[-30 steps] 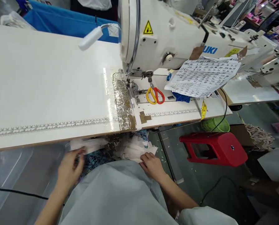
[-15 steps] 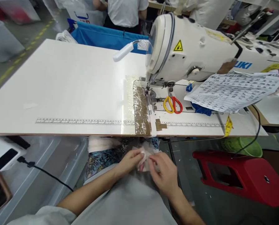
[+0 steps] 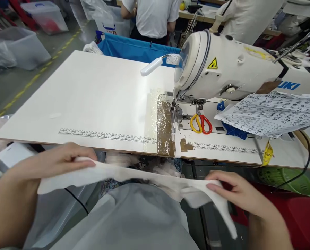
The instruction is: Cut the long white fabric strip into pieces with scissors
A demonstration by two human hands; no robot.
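A long strip of white fabric (image 3: 144,176) is stretched between my two hands, below the table's front edge. My left hand (image 3: 63,161) pinches it near its left end, with thumb and fingers closed on the cloth. My right hand (image 3: 230,189) grips the other side, and a loose end hangs down from those fingers. Part of the cloth folds over beside the right hand. Behind the strip, more pale, thin material (image 3: 168,167) lies around my lap, partly hidden by it.
A white sewing machine (image 3: 217,66) stands on the white table (image 3: 105,93). Red-and-yellow scissors (image 3: 200,122) lie by its needle area, and printed sheets (image 3: 274,113) hang at right. A blue fabric bin (image 3: 134,48) is behind. A red stool (image 3: 292,215) stands at lower right. Another person (image 3: 155,17) stands beyond.
My hands were close together over my lap on a small crumpled pale piece. Now they are far apart, holding a long white fabric strip between them. The view has shifted left.
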